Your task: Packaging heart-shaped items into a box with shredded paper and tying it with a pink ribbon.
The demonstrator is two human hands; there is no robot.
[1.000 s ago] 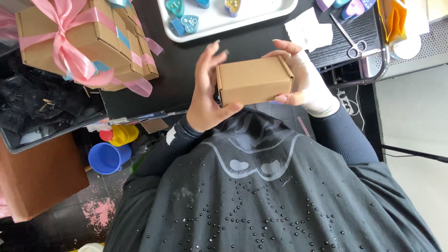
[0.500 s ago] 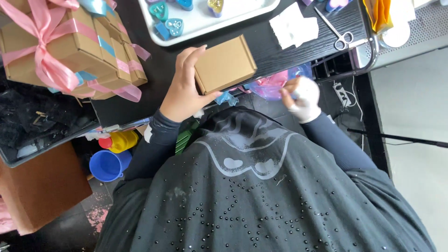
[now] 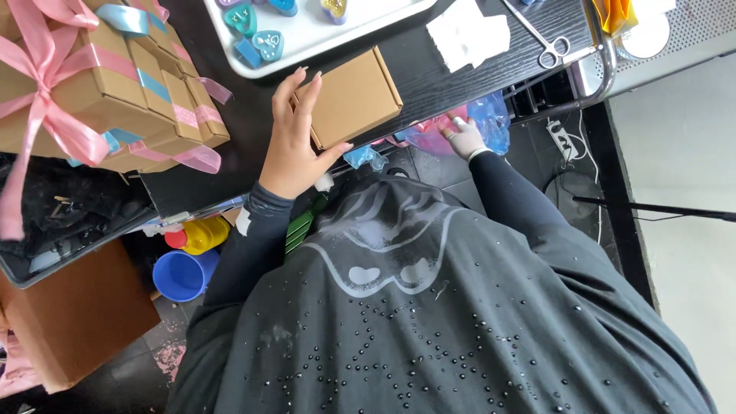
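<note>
Holding the small brown cardboard box (image 3: 355,98) with my left hand (image 3: 295,138), I am keeping it near the front edge of the black table (image 3: 429,73), fingers wrapped over its left side and thumb pressing along its near edge. My right hand (image 3: 464,138) is reaching down below the table edge into a clump of pink and blue plastic bags (image 3: 468,123); I cannot tell whether its fingers are closing on anything, since the bags are hiding them. Just beyond the box, a white tray (image 3: 353,34) is carrying small heart-shaped pieces (image 3: 259,34) in blue and teal. To my left, a stack of brown boxes tied with pink and blue ribbon (image 3: 100,92) is sitting on the table. Scissors (image 3: 537,34) and folded white paper (image 3: 468,34) are lying further right. Under the table, a blue cup (image 3: 180,274) and a yellow container (image 3: 201,234) are standing together.
</note>
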